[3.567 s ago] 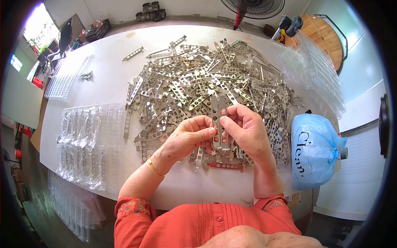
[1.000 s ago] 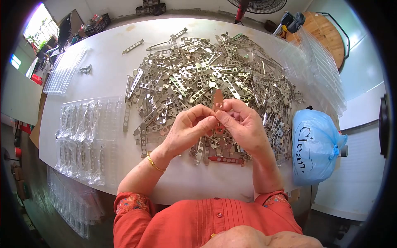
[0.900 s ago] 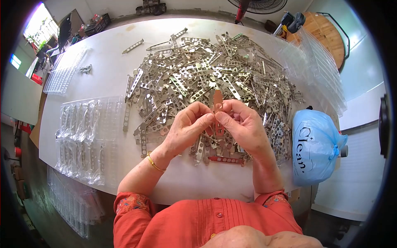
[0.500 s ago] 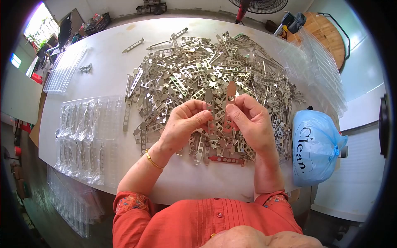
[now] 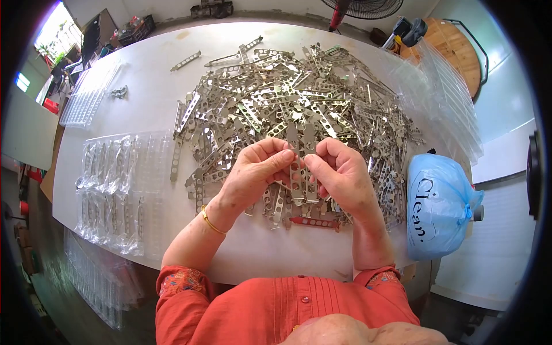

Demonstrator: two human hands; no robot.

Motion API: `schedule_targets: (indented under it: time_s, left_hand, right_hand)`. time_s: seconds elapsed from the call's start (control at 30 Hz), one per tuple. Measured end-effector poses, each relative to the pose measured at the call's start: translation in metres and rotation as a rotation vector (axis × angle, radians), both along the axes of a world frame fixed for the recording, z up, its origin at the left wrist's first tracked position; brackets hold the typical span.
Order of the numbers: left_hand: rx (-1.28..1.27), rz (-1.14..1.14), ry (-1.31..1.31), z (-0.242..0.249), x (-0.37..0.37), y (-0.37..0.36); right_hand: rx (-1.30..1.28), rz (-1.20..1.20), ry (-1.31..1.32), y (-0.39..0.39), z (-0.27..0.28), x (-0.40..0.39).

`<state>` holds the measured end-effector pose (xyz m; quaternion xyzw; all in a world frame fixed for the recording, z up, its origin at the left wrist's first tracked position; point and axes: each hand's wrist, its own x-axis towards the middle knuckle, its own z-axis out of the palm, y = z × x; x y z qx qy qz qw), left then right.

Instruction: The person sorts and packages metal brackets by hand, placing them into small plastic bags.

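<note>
Two flat metal brackets with rows of holes are held upright side by side over a big heap of similar metal brackets [image 5: 270, 86]. My left hand [image 5: 261, 167] pinches the left metal bracket [image 5: 293, 138] between thumb and fingers. In my right hand [image 5: 344, 172], thumb and curled fingers grip the right metal bracket [image 5: 310, 138] by its edge. Both have pointed upper ends, and their lower parts hang close together between my hands. One reddish bracket [image 5: 315, 222] lies at the heap's near edge, below my hands.
Left of the heap, a clear plastic tray [image 5: 155, 201] carries several bagged brackets [image 5: 109, 167]. Another clear tray [image 5: 86, 103] lies at the far left. A tied blue bag [image 5: 437, 207] stands at the table's right edge, with stacked clear trays [image 5: 448, 98] behind it.
My right hand has moved slightly left and down, bringing its bracket close beside the left one. The right bracket has lost its reddish reflection and looks grey. My left hand stays nearly still.
</note>
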<state>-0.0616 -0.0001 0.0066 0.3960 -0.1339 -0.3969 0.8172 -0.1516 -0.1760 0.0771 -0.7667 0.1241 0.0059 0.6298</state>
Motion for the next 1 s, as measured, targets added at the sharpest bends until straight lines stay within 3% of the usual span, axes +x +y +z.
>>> schedule_targets:
  time_s: [1.0]
  left_hand:
    - [0.002,-0.029,0.03,0.002,-0.0038,-0.0023]
  right_hand:
    - [-0.015,0.02,0.006,0.0018,-0.0012,-0.0008]
